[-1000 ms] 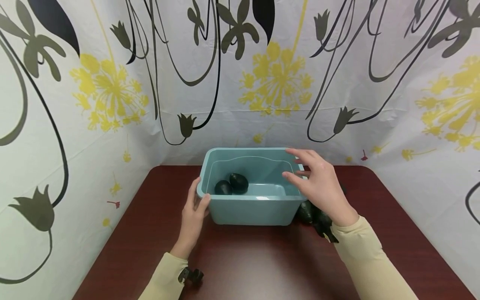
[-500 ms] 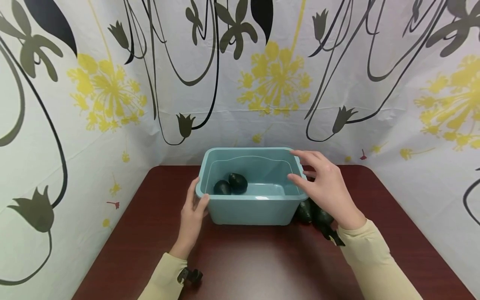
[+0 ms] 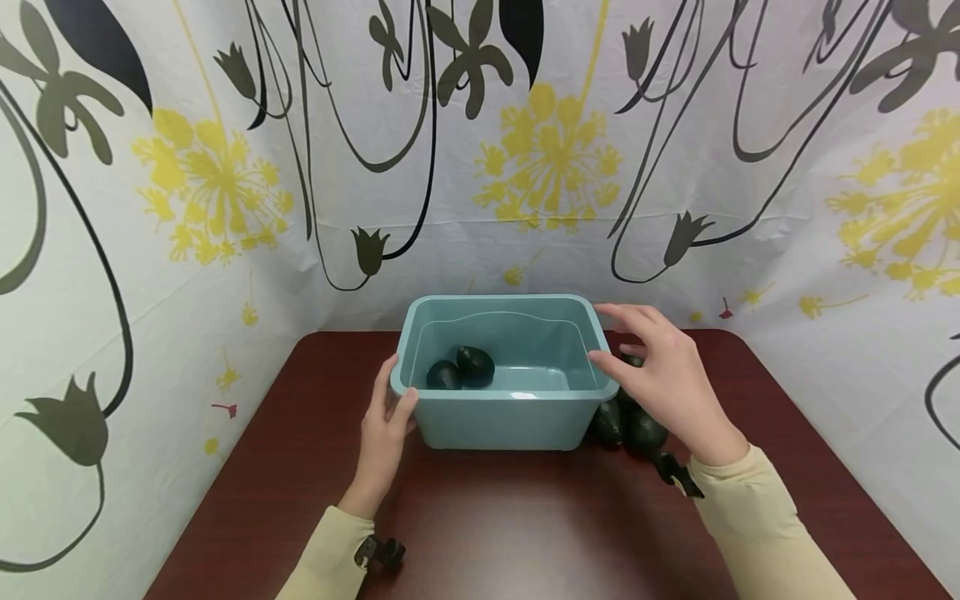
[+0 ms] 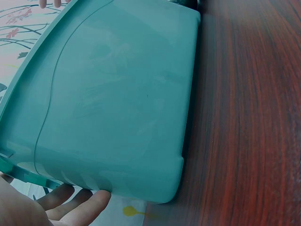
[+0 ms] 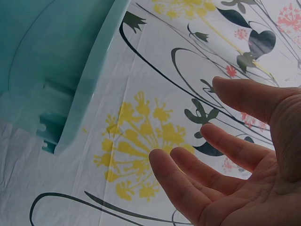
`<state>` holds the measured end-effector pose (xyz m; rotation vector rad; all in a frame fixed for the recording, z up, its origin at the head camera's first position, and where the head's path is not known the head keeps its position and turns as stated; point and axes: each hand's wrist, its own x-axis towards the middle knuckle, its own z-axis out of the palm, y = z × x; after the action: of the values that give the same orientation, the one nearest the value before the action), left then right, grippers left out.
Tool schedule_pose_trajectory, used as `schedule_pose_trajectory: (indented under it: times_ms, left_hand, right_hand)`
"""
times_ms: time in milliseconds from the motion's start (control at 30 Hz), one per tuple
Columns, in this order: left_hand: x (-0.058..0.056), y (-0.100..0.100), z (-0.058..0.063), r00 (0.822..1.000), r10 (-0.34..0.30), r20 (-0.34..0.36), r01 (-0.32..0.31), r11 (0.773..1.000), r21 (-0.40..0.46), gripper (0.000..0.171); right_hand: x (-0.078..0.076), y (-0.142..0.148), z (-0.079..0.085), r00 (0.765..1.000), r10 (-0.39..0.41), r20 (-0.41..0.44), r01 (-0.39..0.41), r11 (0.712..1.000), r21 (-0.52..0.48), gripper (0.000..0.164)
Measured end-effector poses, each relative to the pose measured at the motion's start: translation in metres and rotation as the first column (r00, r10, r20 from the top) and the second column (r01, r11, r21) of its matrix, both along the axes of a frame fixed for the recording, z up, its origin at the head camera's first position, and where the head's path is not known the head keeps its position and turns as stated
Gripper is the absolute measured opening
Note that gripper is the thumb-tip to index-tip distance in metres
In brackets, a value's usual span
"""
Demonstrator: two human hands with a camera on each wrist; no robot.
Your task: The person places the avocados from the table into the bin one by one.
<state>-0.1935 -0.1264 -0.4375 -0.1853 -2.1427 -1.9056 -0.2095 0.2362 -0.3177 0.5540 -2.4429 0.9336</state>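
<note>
A teal plastic bin (image 3: 502, 423) stands upright on the table, with two dark green avocados (image 3: 476, 367) lying in its left half. My left hand (image 3: 384, 446) holds the bin's front left corner, thumb at the rim and fingers along the outer side. In the left wrist view those fingertips (image 4: 101, 197) rest against the bin wall. Just beyond the right rim is my right hand (image 3: 667, 383), fingers spread and holding nothing. The right wrist view shows this hand (image 5: 235, 174) apart from the bin's edge (image 5: 89, 89).
Several more avocados (image 3: 643, 432) lie on the dark red wood table (image 3: 495, 517) by the bin's right side, partly hidden under the right hand. A patterned white cloth (image 3: 450, 192) rises behind the table and along both sides. Small dark devices (image 3: 381, 552) sit on the wrists.
My right hand has moved from over the bin's right rim outward to the right, uncovering more of the avocados beside it. The left hand and the bin stay almost still.
</note>
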Motion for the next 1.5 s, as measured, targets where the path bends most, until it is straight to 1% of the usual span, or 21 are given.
schedule_pose_trajectory:
  times_ms: [167, 500, 667, 1033, 1500]
  left_hand:
    - [0.0, 0.0, -0.001, 1.0, 0.007, 0.009, -0.007, 1.0, -0.001, 0.064]
    - [0.0, 0.0, -0.002, 1.0, 0.004, 0.001, -0.004, 1.0, -0.002, 0.064]
    - [0.0, 0.0, -0.001, 1.0, 0.006, 0.005, -0.006, 1.0, -0.001, 0.064]
    - [0.0, 0.002, -0.001, 1.0, 0.025, 0.018, -0.025, 1.0, 0.005, 0.064]
    - [0.003, 0.003, 0.002, 1.0, 0.018, 0.011, -0.018, 1.0, -0.013, 0.063]
  right_hand:
    - [0.002, 0.006, -0.002, 1.0, -0.013, -0.008, 0.013, 1.0, 0.009, 0.056]
    - [0.004, 0.017, -0.008, 0.998, -0.056, -0.016, 0.056, 0.998, 0.028, 0.055]
    - [0.004, 0.022, -0.012, 0.998, -0.068, -0.006, 0.068, 0.997, 0.031, 0.055]
    - [0.007, 0.034, -0.025, 0.995, -0.093, 0.048, 0.09, 0.994, 0.054, 0.054]
    - [0.011, 0.053, -0.045, 0.994, -0.103, 0.04, 0.098, 0.989, 0.109, 0.053]
